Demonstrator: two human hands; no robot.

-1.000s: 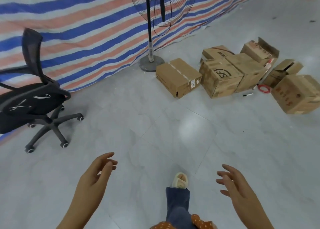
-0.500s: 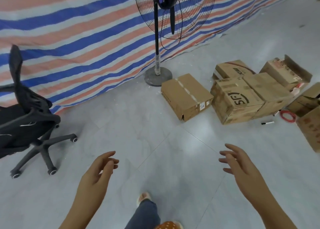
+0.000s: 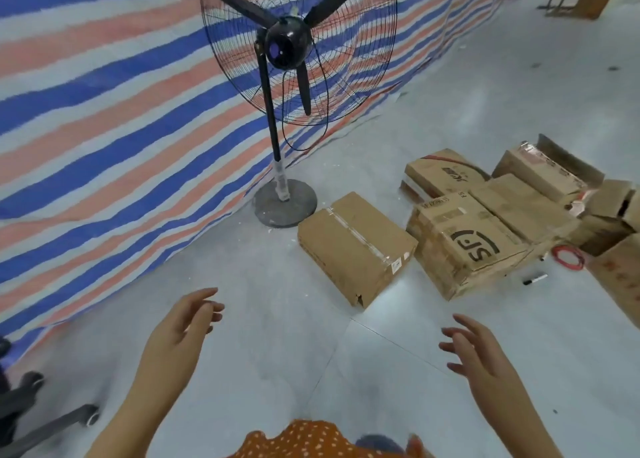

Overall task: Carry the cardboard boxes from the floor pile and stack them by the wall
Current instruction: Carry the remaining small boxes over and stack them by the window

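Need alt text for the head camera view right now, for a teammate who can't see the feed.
Both hands, left hand and right hand, reach forward open and empty toward a taped cardboard box on the grey floor. More cardboard boxes are piled to its right, beside a red cable coil and a marker. A standing fan stands before a striped tarp wall.

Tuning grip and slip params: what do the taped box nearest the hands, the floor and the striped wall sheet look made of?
Taped box: brown corrugated cardboard, matte, clear tape along the seam, one corner torn. Floor: large pale grey tiles, glossy, showing glare and thin joints. Striped sheet: probably woven plastic tarpaulin, wrinkled.
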